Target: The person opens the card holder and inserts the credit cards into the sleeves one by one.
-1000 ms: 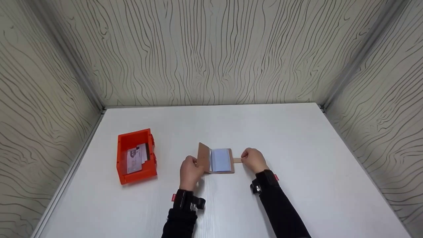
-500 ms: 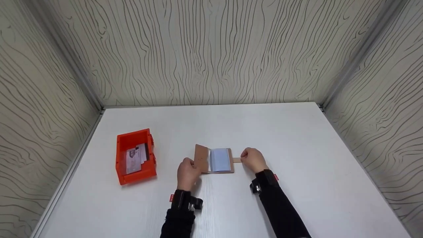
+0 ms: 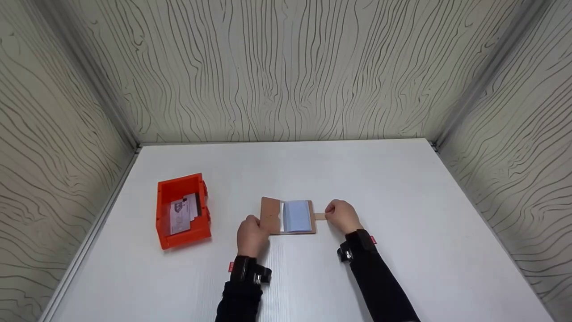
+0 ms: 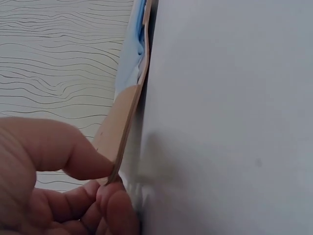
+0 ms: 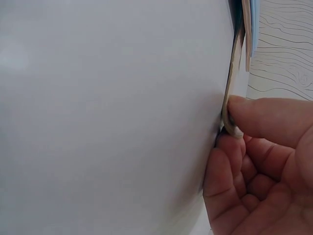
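Cards (image 3: 180, 215) with pale faces and some print lie inside an orange-red bin (image 3: 187, 239), which I see standing on the counter (image 3: 393, 179) well to the left of both hands. Going right, I come to the left hand (image 3: 252, 237), clamped on the brown cover flap (image 3: 270, 212) at its outer, near corner; the left wrist feed shows me the thumb on the inner face and fingers bent against the underside, between it and the counter. That flap belongs to a brown folding holder (image 3: 290, 219), which lies spread open between the two hands. Its pale bluish leaves (image 3: 299, 217) sit right of the flap, over the back cover, whose brown edge borders them toward the right hand (image 3: 343, 216). From that edge I follow a short tan strap (image 3: 320, 216) across to the right hand, which has its end pinched between thumb and curled fingers; on the right wrist feed the tip bends inside the pinch. Black sleeves (image 3: 382, 284) cover both arms behind the hands, and the hands themselves are apart.
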The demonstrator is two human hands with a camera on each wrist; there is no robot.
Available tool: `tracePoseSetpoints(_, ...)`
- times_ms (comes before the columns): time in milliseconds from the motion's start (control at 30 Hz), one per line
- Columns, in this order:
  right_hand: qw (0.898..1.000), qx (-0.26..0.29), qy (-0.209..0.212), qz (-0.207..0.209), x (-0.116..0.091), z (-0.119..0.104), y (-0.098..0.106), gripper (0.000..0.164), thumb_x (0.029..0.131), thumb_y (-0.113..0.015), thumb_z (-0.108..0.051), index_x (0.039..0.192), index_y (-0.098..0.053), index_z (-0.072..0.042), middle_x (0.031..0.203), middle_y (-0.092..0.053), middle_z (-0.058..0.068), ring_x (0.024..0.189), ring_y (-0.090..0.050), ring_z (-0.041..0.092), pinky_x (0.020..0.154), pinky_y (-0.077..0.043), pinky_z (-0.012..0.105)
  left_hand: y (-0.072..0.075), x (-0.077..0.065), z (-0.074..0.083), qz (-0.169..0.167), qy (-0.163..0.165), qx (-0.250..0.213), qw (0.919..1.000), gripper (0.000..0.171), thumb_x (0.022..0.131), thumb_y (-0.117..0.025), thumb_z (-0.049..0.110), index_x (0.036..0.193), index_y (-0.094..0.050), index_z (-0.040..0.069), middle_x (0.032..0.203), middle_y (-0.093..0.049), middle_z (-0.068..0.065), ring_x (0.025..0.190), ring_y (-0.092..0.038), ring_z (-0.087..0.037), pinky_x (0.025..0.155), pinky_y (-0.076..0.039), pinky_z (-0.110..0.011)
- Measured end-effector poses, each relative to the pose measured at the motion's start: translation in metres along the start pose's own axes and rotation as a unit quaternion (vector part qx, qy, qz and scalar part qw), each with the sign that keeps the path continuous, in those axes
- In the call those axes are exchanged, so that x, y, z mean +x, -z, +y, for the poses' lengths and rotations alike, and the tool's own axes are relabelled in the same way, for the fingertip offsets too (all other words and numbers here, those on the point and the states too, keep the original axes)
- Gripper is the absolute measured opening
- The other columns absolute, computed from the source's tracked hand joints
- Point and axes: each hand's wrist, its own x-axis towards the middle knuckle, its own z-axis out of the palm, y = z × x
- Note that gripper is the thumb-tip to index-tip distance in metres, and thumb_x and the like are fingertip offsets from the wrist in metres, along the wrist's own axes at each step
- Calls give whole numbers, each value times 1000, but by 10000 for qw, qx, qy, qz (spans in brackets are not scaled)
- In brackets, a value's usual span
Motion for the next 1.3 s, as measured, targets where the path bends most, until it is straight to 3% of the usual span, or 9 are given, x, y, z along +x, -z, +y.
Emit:
tracePoseSetpoints(767,9990,328,-246,152,-4,-1,4,5,84,-67,-2,89,-66,0,80,-60,7,77,-55,24,74,-46,40,3,1,1,-199,138,250,9994,11,78,-66,-3,80,-57,3,72,-58,-7,70,-55,-25,65,-45,-40)
tracePoseSetpoints(1067,9959,160,264,847,-9,-17,8,8,86,-69,-4,93,-67,0,81,-57,8,77,-56,24,71,-46,40,3,2,0,-148,49,258,9995,8,78,-63,-5,80,-58,1,71,-58,-8,71,-56,-26,65,-46,-40)
tracePoseSetpoints(1300,9965,192,499,636,-13,-29,3,6,86,-70,-6,90,-67,-2,78,-56,4,74,-54,20,69,-45,38,2,3,0,-114,-3,296,9995,10,77,-64,-5,78,-57,3,70,-57,-8,69,-55,-26,64,-45,-40)
